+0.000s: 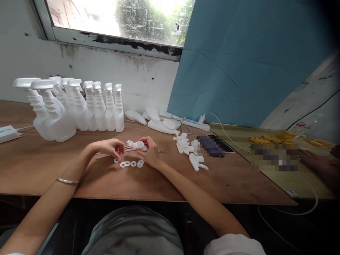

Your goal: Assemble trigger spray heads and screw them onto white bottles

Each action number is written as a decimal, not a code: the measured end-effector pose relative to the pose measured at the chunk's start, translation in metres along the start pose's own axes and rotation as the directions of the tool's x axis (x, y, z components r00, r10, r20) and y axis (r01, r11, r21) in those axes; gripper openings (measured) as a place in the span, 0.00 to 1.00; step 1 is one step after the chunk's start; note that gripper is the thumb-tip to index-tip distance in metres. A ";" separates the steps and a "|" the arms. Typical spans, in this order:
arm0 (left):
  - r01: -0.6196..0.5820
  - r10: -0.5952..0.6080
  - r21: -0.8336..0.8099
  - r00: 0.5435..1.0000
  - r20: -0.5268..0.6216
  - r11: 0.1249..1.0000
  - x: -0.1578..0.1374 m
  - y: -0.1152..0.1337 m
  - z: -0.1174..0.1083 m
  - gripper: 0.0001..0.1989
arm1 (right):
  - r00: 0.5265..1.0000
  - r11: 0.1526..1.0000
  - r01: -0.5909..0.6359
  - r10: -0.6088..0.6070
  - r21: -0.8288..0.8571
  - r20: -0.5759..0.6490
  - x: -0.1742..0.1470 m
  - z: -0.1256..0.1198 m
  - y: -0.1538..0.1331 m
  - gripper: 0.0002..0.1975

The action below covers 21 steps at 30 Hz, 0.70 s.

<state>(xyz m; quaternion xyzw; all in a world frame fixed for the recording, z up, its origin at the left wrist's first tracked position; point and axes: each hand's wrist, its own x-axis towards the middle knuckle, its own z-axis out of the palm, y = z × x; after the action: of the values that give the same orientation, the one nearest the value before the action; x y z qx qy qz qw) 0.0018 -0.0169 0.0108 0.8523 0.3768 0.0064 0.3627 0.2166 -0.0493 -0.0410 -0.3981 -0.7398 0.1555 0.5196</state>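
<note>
My right hand [149, 153] is closed around a white spray trigger head [137, 144], its round collar facing me. Low over the wood, my left hand [113, 147] has its fingers bent together, the tips on a flat white ring washer [116, 160]. Between and below the hands, several more white washers [133, 163] lie in a loose row, some overlapping. Thin pale tubes [130, 148] lie on the wood behind the hands, partly hidden by them. To the right sits a pile of white trigger heads [183, 142], with one separate trigger head [196, 162] nearer me.
White spray bottles [92, 106] with heads stand at back left. Several empty-looking white bottles [162, 124] lie by the wall near a power strip [193, 123]. Phones [220, 143] rest at right. Beyond are yellow pieces [276, 138] and another person's hand [310, 159].
</note>
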 end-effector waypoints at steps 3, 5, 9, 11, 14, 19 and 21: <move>0.012 -0.014 0.033 0.998 0.062 0.999 0.001 -0.004 0.001 0.15 | 0.995 0.999 -0.047 0.045 0.026 0.090 -0.004 0.003 0.000 0.13; 0.023 -0.027 0.054 0.997 0.067 0.998 0.002 -0.006 0.002 0.14 | 0.987 0.997 -0.072 0.067 0.034 0.145 -0.006 0.004 0.001 0.13; 0.038 -0.039 0.079 0.999 0.014 0.996 0.003 -0.008 0.003 0.13 | 0.973 0.995 -0.097 0.090 0.023 0.211 -0.007 0.004 0.001 0.14; 0.049 -0.047 0.089 0.999 -0.022 0.995 0.002 -0.010 0.002 0.14 | 0.969 0.996 -0.092 0.088 0.007 0.229 -0.007 0.004 0.001 0.14; 0.071 -0.067 0.101 0.997 -0.041 0.992 0.001 -0.013 0.001 0.14 | 0.967 0.998 -0.067 0.067 -0.009 0.245 -0.007 0.004 0.001 0.14; 0.060 -0.055 0.067 0.996 -0.069 0.996 0.000 -0.014 0.000 0.12 | 0.961 0.999 -0.051 0.052 -0.008 0.271 -0.007 0.003 0.001 0.14; 0.022 -0.020 0.021 0.995 -0.101 1.000 -0.001 -0.009 0.001 0.12 | 0.962 0.999 -0.045 0.046 -0.009 0.271 -0.007 0.003 0.001 0.14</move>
<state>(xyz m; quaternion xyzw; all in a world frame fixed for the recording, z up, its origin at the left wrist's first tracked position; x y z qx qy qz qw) -0.0042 -0.0141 0.0053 0.8509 0.4035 0.0416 0.3338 0.2151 -0.0533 -0.0474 -0.3906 -0.7949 0.2195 0.4093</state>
